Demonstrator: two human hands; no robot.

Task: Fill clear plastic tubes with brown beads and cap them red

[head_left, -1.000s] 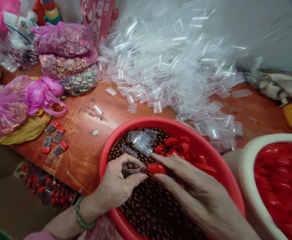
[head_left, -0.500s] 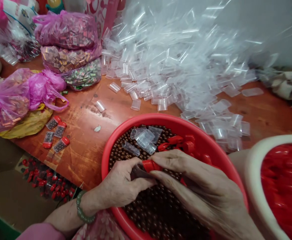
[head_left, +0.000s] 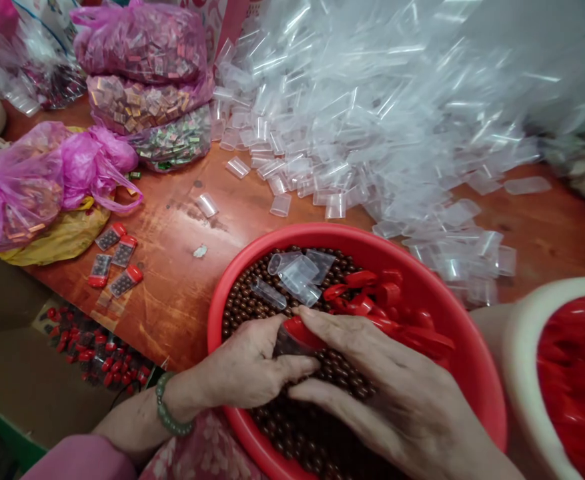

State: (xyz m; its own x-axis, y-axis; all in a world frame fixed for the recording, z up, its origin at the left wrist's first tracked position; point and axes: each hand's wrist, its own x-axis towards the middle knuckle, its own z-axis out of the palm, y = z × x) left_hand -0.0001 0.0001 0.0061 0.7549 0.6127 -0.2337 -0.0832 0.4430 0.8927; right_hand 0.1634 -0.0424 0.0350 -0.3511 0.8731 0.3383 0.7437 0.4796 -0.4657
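Note:
My left hand [head_left: 252,363] is closed around a small clear plastic container [head_left: 288,346], mostly hidden by the fingers. A red cap [head_left: 299,329] sits at its upper end. My right hand [head_left: 382,380] grips at this cap, its fingertips laid over the top and its thumb lower down, nearer me. Both hands are above a red basin [head_left: 335,230] of small brown balls [head_left: 252,293]. On the balls lie several clear empty containers [head_left: 297,275], and loose red caps [head_left: 365,303] are heaped along the basin's right side.
A big pile of clear containers [head_left: 352,120] covers the table's back. On the right stands a cream tub [head_left: 522,340] of red caps. Filled containers [head_left: 125,280] lie left, above a cardboard box [head_left: 7,333] holding more. Pink bags [head_left: 142,47] are stacked at the back left.
My right thumb has moved off the cap, leftward and down, while its fingers stay over the cap. The whole view has shifted slightly, so the table appears a little farther right.

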